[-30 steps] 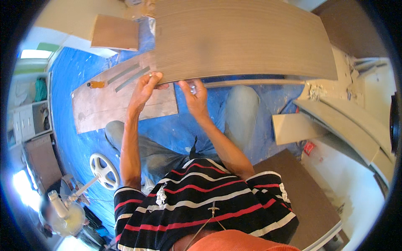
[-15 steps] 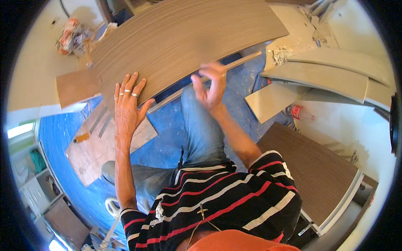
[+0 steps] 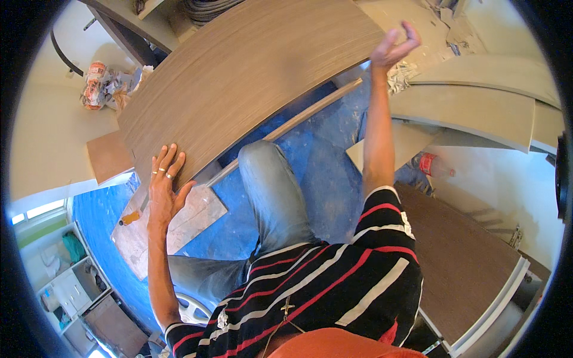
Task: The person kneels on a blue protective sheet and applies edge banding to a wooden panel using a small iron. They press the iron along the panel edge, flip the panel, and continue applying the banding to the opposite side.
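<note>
We see the wood-grain panel [image 3: 256, 65] lying above blue sheeting [image 3: 331, 161], with our left hand [image 3: 167, 191] spread wide on its near left corner. Our right hand [image 3: 393, 51] is half-curled, thumb apart, at the panel's right end, where we cannot tell whether it touches. Left of the panel sits a crumpled bag [image 3: 98, 86], beyond it coiled cable [image 3: 210, 8], and to its right pale boards [image 3: 465, 113] and a red-labelled bottle [image 3: 431, 164].
</note>
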Motion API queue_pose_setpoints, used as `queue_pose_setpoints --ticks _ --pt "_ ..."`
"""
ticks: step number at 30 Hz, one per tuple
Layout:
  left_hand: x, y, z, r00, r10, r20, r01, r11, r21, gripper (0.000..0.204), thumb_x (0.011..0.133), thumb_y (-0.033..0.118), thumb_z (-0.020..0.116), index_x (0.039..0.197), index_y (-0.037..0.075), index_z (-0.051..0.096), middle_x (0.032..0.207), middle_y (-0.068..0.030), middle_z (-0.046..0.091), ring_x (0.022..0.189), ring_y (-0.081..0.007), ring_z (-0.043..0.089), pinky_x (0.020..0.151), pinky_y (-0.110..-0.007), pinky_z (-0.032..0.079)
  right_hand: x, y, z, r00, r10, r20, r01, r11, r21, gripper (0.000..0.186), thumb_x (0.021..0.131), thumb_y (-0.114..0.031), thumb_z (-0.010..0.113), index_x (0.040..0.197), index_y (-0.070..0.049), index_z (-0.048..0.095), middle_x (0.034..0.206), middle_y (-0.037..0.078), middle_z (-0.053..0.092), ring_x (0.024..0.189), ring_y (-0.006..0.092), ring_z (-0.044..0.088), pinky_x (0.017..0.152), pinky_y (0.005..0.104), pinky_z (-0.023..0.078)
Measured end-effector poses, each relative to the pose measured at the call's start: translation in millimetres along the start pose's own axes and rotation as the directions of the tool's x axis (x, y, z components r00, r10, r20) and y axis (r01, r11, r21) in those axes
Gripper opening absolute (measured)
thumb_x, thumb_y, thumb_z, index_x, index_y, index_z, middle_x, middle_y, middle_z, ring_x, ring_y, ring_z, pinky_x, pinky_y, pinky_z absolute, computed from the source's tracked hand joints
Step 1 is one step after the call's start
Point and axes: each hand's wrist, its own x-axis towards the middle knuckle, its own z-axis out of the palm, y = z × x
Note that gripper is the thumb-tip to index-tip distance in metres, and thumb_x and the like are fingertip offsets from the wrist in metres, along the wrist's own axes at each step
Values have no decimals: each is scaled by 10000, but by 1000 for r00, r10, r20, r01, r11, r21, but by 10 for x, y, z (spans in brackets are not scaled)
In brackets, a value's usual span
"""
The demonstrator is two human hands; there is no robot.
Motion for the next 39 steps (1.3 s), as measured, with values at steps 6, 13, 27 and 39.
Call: queue_pose_setpoints --ticks 6,13,27,39 --pt "-33 -11 -27 999 -23 30 23 1000 21 713 758 210 852 1419 130 597 1559 -126 485 1483 -367 386 1239 -571 260 244 510 -64 978 204 -45 -206 977 -50 426 1007 -325 588 1196 51 521 1157 211 562 1118 357 546 1021 463 408" --pt "-48 -66 -63 999 39 18 -40 997 73 701 805 291 827 1433 119 569 1575 -140 445 1498 -355 355 1235 -572 262 275 -475 154 853 84 515 -28 993 -116 449 951 -325 699 1246 -9 579 1219 211 617 1160 397 567 1017 494 419" --pt "1 -144 -221 989 134 70 -143 977 157 708 823 371 804 1403 74 526 1546 -166 446 1449 -398 389 1183 -541 367 2 -1741 -726 616 -20 788 119 991 -68 593 847 -337 818 1289 -17 583 1271 218 628 1173 414 588 1015 484 459" --pt "-293 -406 -542 957 134 258 -151 987 50 784 851 240 772 1538 111 415 1576 -134 427 1461 -368 386 1190 -514 344 -459 -3603 -1661 163 497 852 -195 863 -466 566 908 -359 748 1316 -16 558 1266 241 603 1206 434 567 1038 493 452"
